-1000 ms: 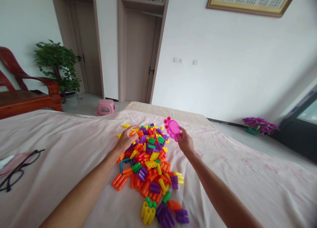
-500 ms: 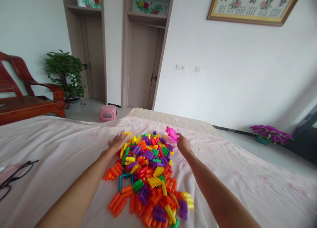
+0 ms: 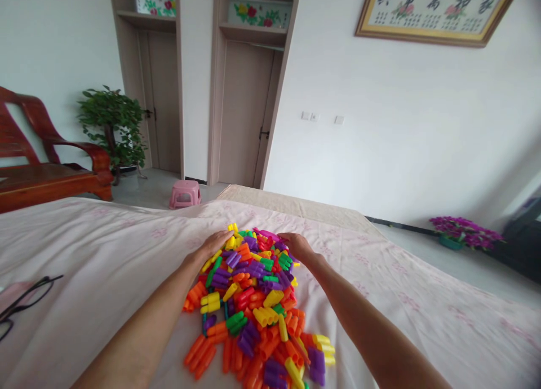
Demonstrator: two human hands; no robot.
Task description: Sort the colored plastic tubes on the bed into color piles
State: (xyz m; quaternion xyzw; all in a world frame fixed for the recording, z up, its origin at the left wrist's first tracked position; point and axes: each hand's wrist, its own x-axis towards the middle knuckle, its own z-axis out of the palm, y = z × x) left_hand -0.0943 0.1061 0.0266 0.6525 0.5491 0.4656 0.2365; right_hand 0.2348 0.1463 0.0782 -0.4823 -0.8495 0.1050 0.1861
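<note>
Location Type: Home Interior

From where I stand, this room classifies as a home. Indicators: polished wooden seat (image 3: pixel 54 176) with armrest, leafy potted plant (image 3: pixel 110 118), framed calligraphy (image 3: pixel 437 12) on the white wall (image 3: pixel 393 124), pink stool (image 3: pixel 185 193), flower-patterned cloth (image 3: pixel 393 304).

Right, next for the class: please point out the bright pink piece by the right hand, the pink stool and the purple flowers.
Bright pink piece (image 3: pixel 267 234): head view, middle of its visible surface.
Pink stool (image 3: pixel 186 186): head view, front of the seat.
Purple flowers (image 3: pixel 465 231): head view, middle of the blooms.
</note>
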